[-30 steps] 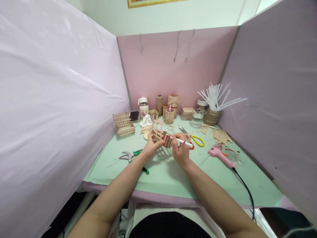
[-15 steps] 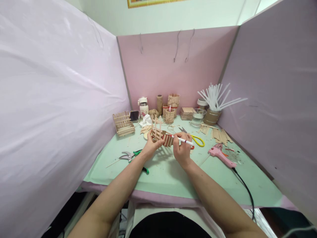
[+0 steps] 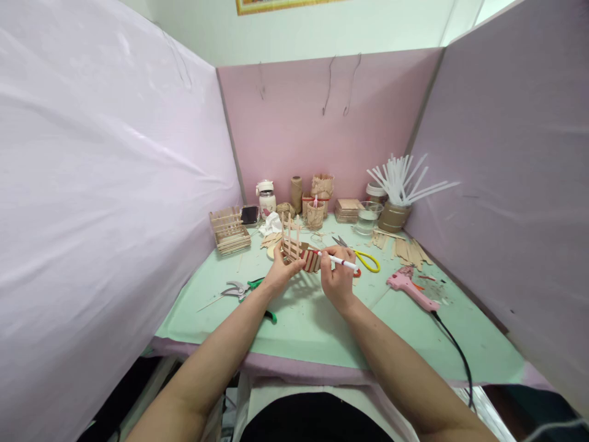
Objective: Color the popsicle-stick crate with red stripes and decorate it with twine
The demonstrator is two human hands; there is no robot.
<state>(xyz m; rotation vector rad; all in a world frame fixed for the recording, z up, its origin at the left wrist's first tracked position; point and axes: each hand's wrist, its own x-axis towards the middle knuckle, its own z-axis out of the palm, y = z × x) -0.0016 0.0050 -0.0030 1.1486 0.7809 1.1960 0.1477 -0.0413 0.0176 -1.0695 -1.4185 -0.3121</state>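
My left hand point(image 3: 284, 270) is closed around the left side of a small popsicle-stick model point(image 3: 311, 260), held a little above the table. Red and bare wood stripes cover its near face, and several thin sticks stand up from its left part. In my right hand point(image 3: 338, 279) is a white marker point(image 3: 343, 262), gripped like a pen. The marker's tip end points left and meets the model's upper right edge, as far as I can tell. Behind my right hand lie yellow-handled scissors point(image 3: 368, 262), partly hidden by it.
Green-handled pruning shears point(image 3: 237, 290) lie left, partly under my left forearm. A pink glue gun point(image 3: 411, 290) with a black cord lies right. Behind stand a stick basket point(image 3: 230, 233), a water bowl point(image 3: 368, 219), a jar of white glue sticks point(image 3: 394, 218) and loose wooden sticks point(image 3: 409, 250).
My right hand and the marker have shifted very slightly left. The model and my left hand stay almost where they were.
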